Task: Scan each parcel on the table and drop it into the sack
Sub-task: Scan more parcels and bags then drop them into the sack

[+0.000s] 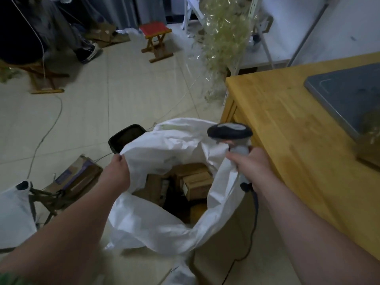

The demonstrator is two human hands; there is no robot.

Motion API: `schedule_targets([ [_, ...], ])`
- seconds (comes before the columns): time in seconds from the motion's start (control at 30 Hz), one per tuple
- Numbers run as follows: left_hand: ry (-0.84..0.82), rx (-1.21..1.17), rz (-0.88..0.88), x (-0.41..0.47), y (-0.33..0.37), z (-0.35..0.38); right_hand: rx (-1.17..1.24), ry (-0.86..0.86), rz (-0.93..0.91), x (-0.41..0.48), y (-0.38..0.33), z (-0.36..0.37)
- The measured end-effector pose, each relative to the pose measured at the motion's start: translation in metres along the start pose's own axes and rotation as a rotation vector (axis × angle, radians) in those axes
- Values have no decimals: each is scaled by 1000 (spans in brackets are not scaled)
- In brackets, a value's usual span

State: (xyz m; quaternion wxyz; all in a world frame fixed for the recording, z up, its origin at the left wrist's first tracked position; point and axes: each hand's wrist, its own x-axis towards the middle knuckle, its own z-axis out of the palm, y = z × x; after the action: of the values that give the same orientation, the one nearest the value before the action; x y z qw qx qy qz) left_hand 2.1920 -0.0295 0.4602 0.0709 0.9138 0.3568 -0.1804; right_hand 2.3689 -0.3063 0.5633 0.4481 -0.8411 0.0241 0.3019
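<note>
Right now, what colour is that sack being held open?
White, with brown parcels inside; the sack shows best in the head view.

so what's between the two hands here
The open mouth of the white sack, with brown parcels inside, in the head view. The left hand grips its rim; the right hand holds the scanner.

- Left grip: fingers hidden under the folded rim of the sack.
- Right grip: covers the handle of the scanner; cannot tell whether it also pinches the sack rim.
- Parcels in the sack: partly covered by its walls, labels blurred, count unclear.
- Scanner cable: lower end lost at the bottom edge.
- Surface and grey tray: cut off by the right edge.
- Person, top left: cut off, blurred.
</note>
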Motion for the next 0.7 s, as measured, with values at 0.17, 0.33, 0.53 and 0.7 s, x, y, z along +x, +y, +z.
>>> schedule_targets([
  [0.17,150,-89,-174,6,-7,-11,128,24,-84,14,-21,6],
  [0.33,-180,80,-82,-25,7,36,-51,-59,115,24,35,29],
  [0.53,-435,101,35,-41,29,68,-85,-44,137,23,63,36],
  [0.7,-479,57,59,-47,40,79,-116,-56,151,13,78,26],
])
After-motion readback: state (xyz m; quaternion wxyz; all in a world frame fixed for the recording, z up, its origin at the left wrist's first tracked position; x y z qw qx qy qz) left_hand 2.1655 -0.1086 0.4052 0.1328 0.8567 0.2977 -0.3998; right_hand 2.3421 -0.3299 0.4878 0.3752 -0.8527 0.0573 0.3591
